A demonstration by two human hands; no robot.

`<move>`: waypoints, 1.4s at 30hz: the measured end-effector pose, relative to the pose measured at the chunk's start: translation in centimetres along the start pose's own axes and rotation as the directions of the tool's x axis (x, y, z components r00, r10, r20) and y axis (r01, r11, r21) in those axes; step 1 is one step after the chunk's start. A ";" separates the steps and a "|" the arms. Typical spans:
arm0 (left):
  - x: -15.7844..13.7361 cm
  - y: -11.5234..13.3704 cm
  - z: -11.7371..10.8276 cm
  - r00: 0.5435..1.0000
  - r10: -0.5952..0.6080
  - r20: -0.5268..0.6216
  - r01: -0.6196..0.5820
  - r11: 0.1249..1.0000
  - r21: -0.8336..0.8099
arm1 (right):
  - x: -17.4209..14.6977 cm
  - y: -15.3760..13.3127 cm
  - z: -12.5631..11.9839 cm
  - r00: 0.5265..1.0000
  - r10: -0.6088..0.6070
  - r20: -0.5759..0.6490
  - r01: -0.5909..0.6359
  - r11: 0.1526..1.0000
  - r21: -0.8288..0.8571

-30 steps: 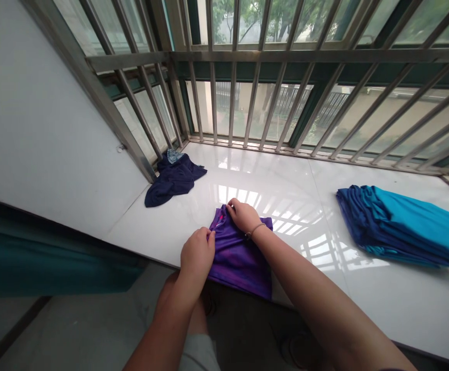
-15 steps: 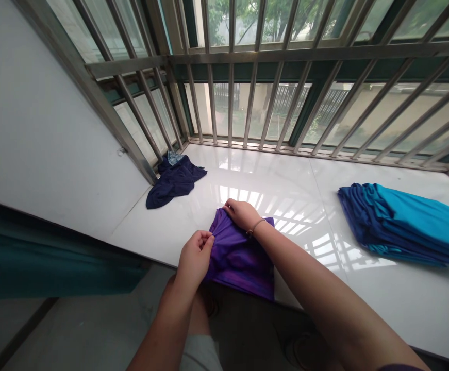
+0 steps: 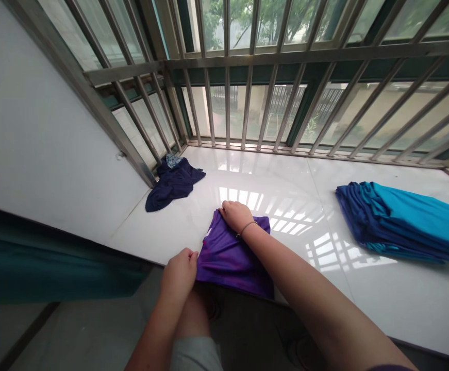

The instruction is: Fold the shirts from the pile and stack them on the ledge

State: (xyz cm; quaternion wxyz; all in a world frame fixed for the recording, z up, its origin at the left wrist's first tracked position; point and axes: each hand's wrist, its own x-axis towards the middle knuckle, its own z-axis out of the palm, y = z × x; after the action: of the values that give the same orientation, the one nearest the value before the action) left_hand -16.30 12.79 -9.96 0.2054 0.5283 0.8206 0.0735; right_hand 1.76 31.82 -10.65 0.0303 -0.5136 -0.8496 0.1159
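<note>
A purple garment [image 3: 228, 263] lies at the front edge of the white ledge, its far and left edges drawn fairly straight. A small white label shows on its left edge. My left hand [image 3: 180, 272] pinches the near part of that left edge, fingers closed on the cloth. My right hand [image 3: 237, 215], with a thin bracelet at the wrist, grips the far left corner; its fingertips are partly hidden. Whether the garment is shorts or a top, I cannot tell.
A crumpled dark navy garment [image 3: 176, 183] lies in the ledge's left corner. To the right sits a stack of folded blue and turquoise clothes [image 3: 410, 224]. Metal window bars [image 3: 247, 103] close off the back, a white wall [image 3: 46, 113] the left. The tiled ledge [image 3: 270, 180] ends above my legs.
My left hand has moved left and toward me, pulling the garment's left edge out straighter and baring the white label. My right hand stays near the far corner, shifted slightly left.
</note>
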 end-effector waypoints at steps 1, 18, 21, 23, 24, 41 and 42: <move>0.0 0.3 -0.3 0.998 0.010 -0.068 -0.006 0.999 0.045 | 0.0 -0.1 -0.2 1.000 0.001 -0.002 -0.001 1.000 -0.003; 3.8 3.1 4.9 0.818 0.562 -0.122 -0.536 0.822 0.192 | -24.0 3.4 5.4 0.979 -0.147 -0.144 0.150 0.989 0.008; 3.4 1.9 5.0 0.846 0.519 -0.125 -0.485 0.845 0.226 | -25.8 4.2 6.7 0.964 -0.195 -0.183 0.188 0.981 -0.055; 2.8 0.6 5.4 0.829 0.546 -0.120 -0.507 0.825 0.249 | -26.2 4.5 7.4 0.941 -0.226 -0.252 0.202 0.972 -0.117; 2.3 -0.2 5.6 0.805 0.582 -0.115 -0.541 0.800 0.261 | -26.2 4.6 7.8 0.924 -0.247 -0.291 0.212 0.966 -0.145; -0.5 -6.8 6.3 0.297 0.935 -0.196 -0.848 0.352 0.397 | -22.3 5.1 -1.3 0.978 -0.136 -0.161 0.201 0.826 0.527; -0.4 -6.7 6.6 0.277 0.939 -0.202 -0.847 0.338 0.411 | -21.7 5.1 -1.4 0.980 -0.119 -0.157 0.188 0.803 0.565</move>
State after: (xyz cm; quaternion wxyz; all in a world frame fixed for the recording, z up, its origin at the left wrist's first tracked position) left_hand -19.04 8.88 -18.12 -0.1080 0.8888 0.4019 0.1920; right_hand 16.60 15.20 -9.02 0.2419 -0.4154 -0.8101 0.3357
